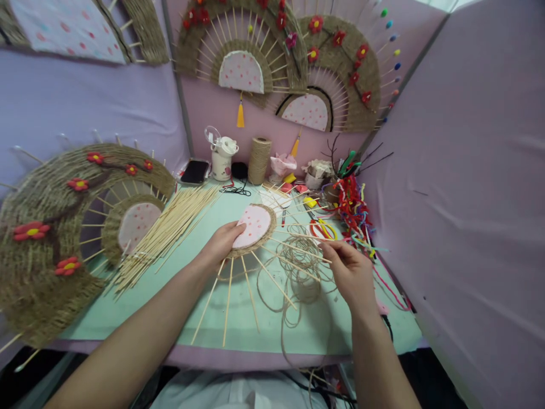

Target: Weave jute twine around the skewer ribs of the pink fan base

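Note:
My left hand (225,241) is closed on the edge of a small unfinished fan, thumb on top of its half-round panel (256,226) of white cloth with pink-red spots. A band of woven twine rims the panel, and thin wooden sticks (230,301) spread from it like rays. My right hand (348,271) is by the stick tips on the right, fingers pinched together. Whether a stick or the twine is between them, I cannot make out. Below the sticks lies a loose tangle of jute twine (304,278), one strand trailing over the table's front edge.
Loose sticks (174,224) lie left, beside a large finished fan (51,227) with red flowers. Along the back stand a white cup (222,162), a twine spool (259,161) and a phone (195,171). Scissors (322,228) and colourful pipe cleaners (354,207) are at right. Fans hang behind.

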Motion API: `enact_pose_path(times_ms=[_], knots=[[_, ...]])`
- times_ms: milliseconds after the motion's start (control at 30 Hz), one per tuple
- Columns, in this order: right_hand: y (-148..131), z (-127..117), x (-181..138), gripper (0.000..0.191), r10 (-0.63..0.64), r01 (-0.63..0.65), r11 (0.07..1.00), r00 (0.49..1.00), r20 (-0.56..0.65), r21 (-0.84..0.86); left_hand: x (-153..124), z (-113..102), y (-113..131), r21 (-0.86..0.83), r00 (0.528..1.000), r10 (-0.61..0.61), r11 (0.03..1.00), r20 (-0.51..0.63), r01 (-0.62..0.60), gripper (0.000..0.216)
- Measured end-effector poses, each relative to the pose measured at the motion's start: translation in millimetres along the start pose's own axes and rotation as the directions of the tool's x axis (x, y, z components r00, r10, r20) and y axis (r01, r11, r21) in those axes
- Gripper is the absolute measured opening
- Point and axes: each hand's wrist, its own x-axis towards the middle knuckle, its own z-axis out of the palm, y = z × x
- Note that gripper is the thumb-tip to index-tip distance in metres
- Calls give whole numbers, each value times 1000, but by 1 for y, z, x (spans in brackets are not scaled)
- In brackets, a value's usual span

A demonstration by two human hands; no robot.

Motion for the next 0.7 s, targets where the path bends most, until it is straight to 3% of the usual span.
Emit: enact_pose_path(times_ms=[133, 400, 567, 700], knots=[[-15, -4, -5, 22, -252, 227, 934, 966, -59, -276, -4, 2, 5, 26, 1000, -25, 999, -10, 25, 31], [-22, -5, -6, 23, -350, 311, 851, 937, -16, -423, -6, 4, 8, 41, 998, -42, 998, -36, 44, 30], [-23, -11, -5, 22, -258, 228, 881, 966, -18, -415, -4, 2, 5, 59, 999, -37, 998, -15, 38, 30], [-20, -18, -1, 27, -61, 76, 974, 995, 77, -214, -3, 1, 5, 70, 999, -52, 996, 1, 52, 32]])
